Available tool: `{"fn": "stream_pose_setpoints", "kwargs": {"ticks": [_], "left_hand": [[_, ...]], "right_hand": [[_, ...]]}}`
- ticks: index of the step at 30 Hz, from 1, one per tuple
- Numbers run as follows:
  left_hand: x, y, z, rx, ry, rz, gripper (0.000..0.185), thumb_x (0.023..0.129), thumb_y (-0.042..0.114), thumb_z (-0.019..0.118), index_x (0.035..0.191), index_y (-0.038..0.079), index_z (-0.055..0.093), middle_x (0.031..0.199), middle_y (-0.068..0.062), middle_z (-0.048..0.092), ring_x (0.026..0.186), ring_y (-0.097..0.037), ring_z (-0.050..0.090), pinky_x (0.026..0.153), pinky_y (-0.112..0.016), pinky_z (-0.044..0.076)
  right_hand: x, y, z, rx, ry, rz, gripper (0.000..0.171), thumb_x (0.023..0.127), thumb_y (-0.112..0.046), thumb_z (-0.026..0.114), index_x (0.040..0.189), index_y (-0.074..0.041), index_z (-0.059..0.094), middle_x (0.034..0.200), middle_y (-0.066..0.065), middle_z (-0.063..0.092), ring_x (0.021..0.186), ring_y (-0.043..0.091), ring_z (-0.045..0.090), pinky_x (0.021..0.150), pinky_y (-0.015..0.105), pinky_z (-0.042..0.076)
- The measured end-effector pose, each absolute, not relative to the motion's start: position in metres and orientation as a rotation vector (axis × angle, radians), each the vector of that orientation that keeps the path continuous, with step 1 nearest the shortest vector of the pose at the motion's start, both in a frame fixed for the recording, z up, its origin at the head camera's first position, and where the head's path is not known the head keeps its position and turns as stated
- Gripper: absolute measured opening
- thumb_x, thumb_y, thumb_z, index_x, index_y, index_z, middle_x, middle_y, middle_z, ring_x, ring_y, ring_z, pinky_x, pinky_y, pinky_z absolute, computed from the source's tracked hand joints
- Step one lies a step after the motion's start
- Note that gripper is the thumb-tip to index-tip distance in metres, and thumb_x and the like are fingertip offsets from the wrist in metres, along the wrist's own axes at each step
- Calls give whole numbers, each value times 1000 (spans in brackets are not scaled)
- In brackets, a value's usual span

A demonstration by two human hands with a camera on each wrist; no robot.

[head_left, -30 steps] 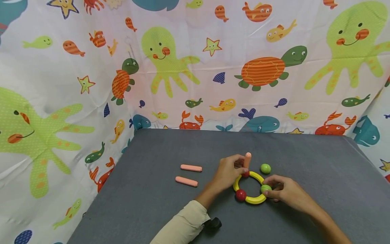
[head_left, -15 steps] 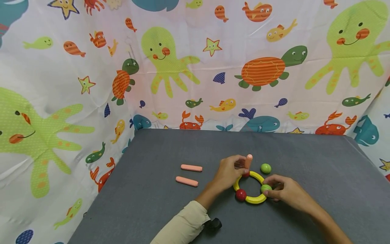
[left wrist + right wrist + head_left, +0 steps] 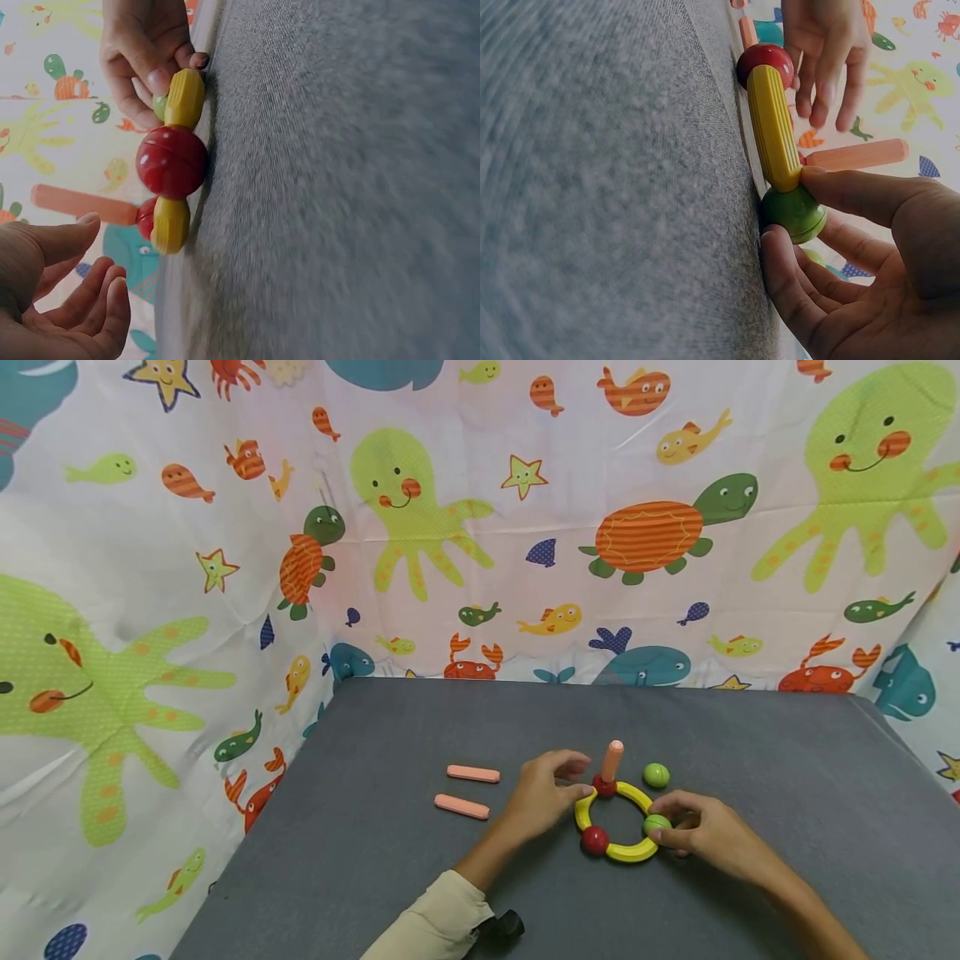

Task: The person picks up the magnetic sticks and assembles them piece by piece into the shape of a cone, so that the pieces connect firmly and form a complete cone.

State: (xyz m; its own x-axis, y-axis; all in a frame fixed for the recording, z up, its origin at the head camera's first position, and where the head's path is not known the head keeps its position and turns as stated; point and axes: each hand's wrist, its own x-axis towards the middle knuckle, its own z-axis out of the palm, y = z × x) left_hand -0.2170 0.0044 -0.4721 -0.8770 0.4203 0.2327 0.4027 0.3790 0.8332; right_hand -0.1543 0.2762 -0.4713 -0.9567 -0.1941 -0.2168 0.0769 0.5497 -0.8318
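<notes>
A ring of curved yellow pieces [image 3: 632, 853] joined by balls lies on the grey table. A salmon-coloured stick [image 3: 612, 762] stands upright from the far red ball [image 3: 604, 787]; a second red ball [image 3: 595, 841] sits at the ring's near left. My left hand [image 3: 546, 792] is just left of the stick, thumb and fingers apart, holding nothing; the left wrist view shows a gap between them and the stick. My right hand [image 3: 708, 833] pinches the ring's green ball [image 3: 793, 213] between thumb and fingers at the right side.
Behind the ring lies a loose green ball [image 3: 656, 775]. Two more salmon sticks, a farther one [image 3: 473, 773] and a nearer one [image 3: 461, 807], lie to the left. A sea-animal printed curtain [image 3: 465, 543] hangs behind the table [image 3: 360, 860].
My left hand has let go of the upright stick and drawn back a little to the left. The stick stays standing on the red ball. My right hand keeps its hold on the green ball.
</notes>
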Motion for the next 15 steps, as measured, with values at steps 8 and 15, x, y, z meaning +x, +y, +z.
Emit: {"fn": "stream_pose_setpoints", "kwargs": {"ticks": [8,15], "left_hand": [[-209,-31,-461,692,2555,1567,36,96,20,81,130,14,73,124,0,72,114,-19,71,100,-34,57],[-201,-60,-459,625,2542,1579,36,96,22,81,131,17,73,128,-3,72,117,-15,70,102,-37,56]], "right_hand": [[-154,277,-471,-109,2458,-1379,47,93,-26,82,131,-2,68,118,13,70,88,24,70,71,34,60],[-153,281,-470,-143,2433,-1362,48,94,-21,79,135,-1,67,118,13,70,88,23,68,72,34,59]]}}
